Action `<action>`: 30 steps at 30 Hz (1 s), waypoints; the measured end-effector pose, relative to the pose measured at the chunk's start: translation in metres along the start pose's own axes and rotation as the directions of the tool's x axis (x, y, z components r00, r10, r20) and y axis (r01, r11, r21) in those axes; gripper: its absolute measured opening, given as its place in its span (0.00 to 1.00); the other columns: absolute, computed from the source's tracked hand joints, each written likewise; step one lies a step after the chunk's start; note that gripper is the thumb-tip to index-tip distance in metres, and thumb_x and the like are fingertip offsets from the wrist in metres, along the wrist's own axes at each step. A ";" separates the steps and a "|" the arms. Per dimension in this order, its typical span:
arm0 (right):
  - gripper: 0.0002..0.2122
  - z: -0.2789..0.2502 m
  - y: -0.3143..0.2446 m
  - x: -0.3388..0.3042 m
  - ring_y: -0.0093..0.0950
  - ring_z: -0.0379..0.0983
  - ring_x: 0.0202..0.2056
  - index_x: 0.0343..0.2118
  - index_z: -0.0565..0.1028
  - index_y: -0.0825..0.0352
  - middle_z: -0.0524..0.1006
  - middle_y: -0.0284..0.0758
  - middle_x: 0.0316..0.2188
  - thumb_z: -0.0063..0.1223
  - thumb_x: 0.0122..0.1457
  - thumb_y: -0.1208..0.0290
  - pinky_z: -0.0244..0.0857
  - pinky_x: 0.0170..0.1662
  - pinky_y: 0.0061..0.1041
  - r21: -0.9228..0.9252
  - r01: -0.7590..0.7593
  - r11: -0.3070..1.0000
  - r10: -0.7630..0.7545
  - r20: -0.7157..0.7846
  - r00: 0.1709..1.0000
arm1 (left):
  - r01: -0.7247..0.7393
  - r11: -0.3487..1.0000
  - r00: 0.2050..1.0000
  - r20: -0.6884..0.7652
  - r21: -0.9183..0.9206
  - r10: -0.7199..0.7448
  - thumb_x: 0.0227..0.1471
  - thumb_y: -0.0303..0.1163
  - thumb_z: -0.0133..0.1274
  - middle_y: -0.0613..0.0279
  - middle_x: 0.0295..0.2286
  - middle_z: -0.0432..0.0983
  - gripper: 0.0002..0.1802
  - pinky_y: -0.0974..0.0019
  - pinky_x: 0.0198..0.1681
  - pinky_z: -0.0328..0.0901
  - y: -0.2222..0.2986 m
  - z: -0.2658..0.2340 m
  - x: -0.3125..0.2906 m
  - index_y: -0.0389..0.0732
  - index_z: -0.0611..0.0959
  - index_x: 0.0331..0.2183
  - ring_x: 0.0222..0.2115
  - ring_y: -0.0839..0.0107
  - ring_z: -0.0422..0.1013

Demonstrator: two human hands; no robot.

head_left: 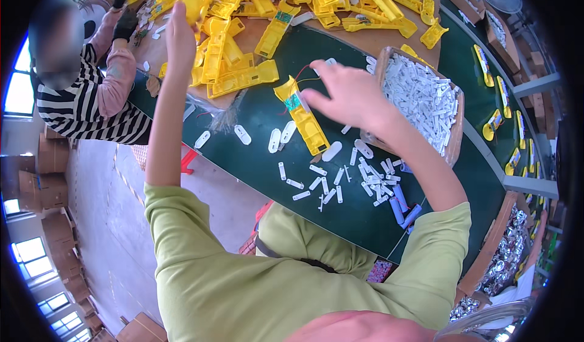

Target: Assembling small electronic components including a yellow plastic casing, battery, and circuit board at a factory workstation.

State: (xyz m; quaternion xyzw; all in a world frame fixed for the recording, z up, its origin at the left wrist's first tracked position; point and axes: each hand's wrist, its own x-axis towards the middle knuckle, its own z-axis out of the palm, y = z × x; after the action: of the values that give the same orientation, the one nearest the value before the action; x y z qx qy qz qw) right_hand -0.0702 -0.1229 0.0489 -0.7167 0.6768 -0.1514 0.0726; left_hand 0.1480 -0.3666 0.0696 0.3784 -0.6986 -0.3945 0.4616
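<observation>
My left hand (179,41) holds a blurry yellow piece (196,2). My right hand (347,95) hangs by the yellow shell (309,130); I can't tell if its grip is empty. The long shell lies on the counter (252,160), maybe hollow-up to show its green board (292,102). That end points away, slightly left.

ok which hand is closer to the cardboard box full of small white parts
Right. The right hand is just left of the box, above the table; the left hand is much farther left, beside the yellow pile.
</observation>
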 end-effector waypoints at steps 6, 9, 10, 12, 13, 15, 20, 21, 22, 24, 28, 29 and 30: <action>0.39 0.051 -0.034 0.007 0.38 0.75 0.30 0.59 0.52 0.71 0.75 0.45 0.30 0.56 0.46 0.60 0.70 0.32 0.32 -0.134 -0.045 0.990 0.093 0.383 0.919 | 0.012 0.838 0.912 -0.349 0.545 0.214 0.54 0.58 0.30 0.36 0.41 0.71 0.40 0.53 0.50 0.57 -0.087 -0.027 0.100 0.25 0.71 0.42 0.45 0.44 0.66; 0.40 0.044 -0.013 0.002 0.41 0.73 0.30 0.58 0.52 0.74 0.74 0.45 0.29 0.57 0.40 0.70 0.69 0.33 0.35 0.122 -0.079 0.989 0.059 0.159 0.985 | 0.307 0.644 0.951 -0.254 0.701 -0.178 0.52 0.62 0.29 0.32 0.46 0.67 0.46 0.56 0.54 0.55 -0.136 -0.037 0.130 0.25 0.67 0.49 0.51 0.45 0.62; 0.34 0.027 -0.017 0.006 0.38 0.72 0.33 0.53 0.59 0.74 0.74 0.42 0.29 0.57 0.41 0.71 0.66 0.38 0.33 0.011 -0.069 0.998 0.066 0.156 0.986 | 0.316 0.635 0.948 -0.264 0.705 -0.178 0.52 0.62 0.29 0.32 0.46 0.67 0.46 0.56 0.54 0.55 -0.163 -0.064 0.139 0.25 0.67 0.49 0.51 0.45 0.62; 0.25 0.007 -0.013 0.005 0.33 0.69 0.38 0.45 0.67 0.73 0.74 0.38 0.27 0.58 0.41 0.71 0.61 0.43 0.29 -0.164 0.081 0.983 -0.079 0.021 0.997 | 0.309 0.521 0.937 -0.162 0.795 -0.309 0.51 0.64 0.29 0.36 0.46 0.68 0.45 0.56 0.54 0.55 -0.198 -0.103 0.151 0.30 0.69 0.50 0.51 0.46 0.62; 0.18 -0.002 -0.005 0.000 0.29 0.67 0.40 0.39 0.70 0.67 0.73 0.33 0.27 0.58 0.42 0.72 0.57 0.46 0.27 -0.260 0.097 0.961 -0.106 -0.022 0.994 | 0.293 0.360 0.937 -0.191 0.886 -0.293 0.51 0.62 0.33 0.40 0.46 0.69 0.42 0.57 0.54 0.56 -0.199 -0.088 0.147 0.31 0.72 0.48 0.50 0.49 0.64; 0.18 -0.019 0.009 -0.009 0.28 0.67 0.41 0.40 0.71 0.66 0.72 0.32 0.29 0.58 0.42 0.73 0.56 0.47 0.30 -0.448 0.109 0.888 -0.158 -0.074 0.985 | 0.116 0.393 0.992 -0.129 0.912 0.009 0.52 0.58 0.37 0.44 0.45 0.70 0.38 0.58 0.52 0.58 -0.185 -0.059 0.131 0.32 0.72 0.48 0.49 0.53 0.66; 0.21 -0.080 0.011 -0.033 0.26 0.65 0.43 0.43 0.71 0.60 0.70 0.30 0.37 0.57 0.41 0.76 0.54 0.50 0.34 -0.761 0.120 0.638 -0.320 -0.119 0.940 | -0.431 0.890 0.821 0.473 0.148 0.319 0.58 0.37 0.43 0.59 0.41 0.75 0.18 0.69 0.46 0.63 0.017 0.051 0.003 0.42 0.75 0.48 0.42 0.70 0.70; 0.20 -0.088 0.005 -0.037 0.26 0.64 0.48 0.43 0.73 0.54 0.69 0.29 0.38 0.54 0.44 0.75 0.49 0.55 0.40 -0.777 0.104 0.621 -0.345 -0.152 0.926 | -0.411 0.903 0.750 0.609 0.123 0.258 0.59 0.37 0.42 0.61 0.43 0.74 0.19 0.69 0.48 0.61 0.054 0.070 -0.030 0.40 0.74 0.49 0.45 0.70 0.69; 0.19 -0.098 -0.001 -0.042 0.25 0.62 0.52 0.44 0.74 0.49 0.68 0.28 0.40 0.50 0.46 0.74 0.44 0.61 0.47 -0.795 0.083 0.601 -0.371 -0.185 0.910 | -0.498 0.867 0.618 0.696 -0.013 0.366 0.58 0.37 0.42 0.60 0.46 0.71 0.20 0.68 0.51 0.59 0.067 0.088 -0.046 0.40 0.71 0.51 0.48 0.70 0.66; 0.22 -0.109 0.003 -0.057 0.25 0.60 0.54 0.45 0.73 0.46 0.67 0.26 0.45 0.53 0.45 0.74 0.42 0.60 0.50 -0.832 0.055 0.551 -0.374 -0.187 0.908 | -0.357 0.886 0.400 0.808 -0.297 0.432 0.60 0.41 0.40 0.55 0.48 0.68 0.24 0.67 0.53 0.57 0.096 0.122 -0.076 0.37 0.67 0.53 0.50 0.69 0.63; 0.17 -0.136 0.000 -0.092 0.27 0.58 0.56 0.49 0.65 0.58 0.68 0.33 0.46 0.52 0.56 0.69 0.44 0.59 0.55 -0.898 0.022 0.439 -0.556 -0.253 0.792 | 0.062 0.894 0.334 0.854 -0.443 0.400 0.61 0.47 0.37 0.54 0.45 0.70 0.28 0.65 0.53 0.57 0.123 0.161 -0.112 0.33 0.65 0.53 0.49 0.68 0.64; 0.21 -0.141 -0.001 -0.108 0.28 0.58 0.56 0.49 0.67 0.55 0.66 0.33 0.49 0.53 0.51 0.72 0.43 0.60 0.50 -0.821 -0.114 0.559 -0.410 -0.393 0.823 | 0.142 0.820 0.404 0.789 -0.555 0.464 0.61 0.49 0.35 0.55 0.45 0.70 0.30 0.64 0.53 0.57 0.127 0.166 -0.121 0.33 0.64 0.53 0.49 0.67 0.64; 0.24 -0.144 -0.001 -0.125 0.29 0.58 0.57 0.49 0.70 0.52 0.65 0.32 0.52 0.55 0.45 0.75 0.43 0.61 0.44 -0.713 -0.254 0.653 -0.245 -0.517 0.820 | 0.137 0.820 0.386 0.792 -0.556 0.473 0.61 0.49 0.35 0.55 0.45 0.70 0.30 0.64 0.53 0.57 0.131 0.169 -0.127 0.33 0.64 0.53 0.49 0.67 0.64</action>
State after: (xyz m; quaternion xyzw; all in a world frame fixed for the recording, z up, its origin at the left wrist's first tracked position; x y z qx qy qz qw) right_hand -0.1193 0.0156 0.1699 -0.5981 0.6677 -0.0629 -0.4388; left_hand 0.0039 -0.1658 0.0996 -0.1220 -0.7287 -0.6612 0.1302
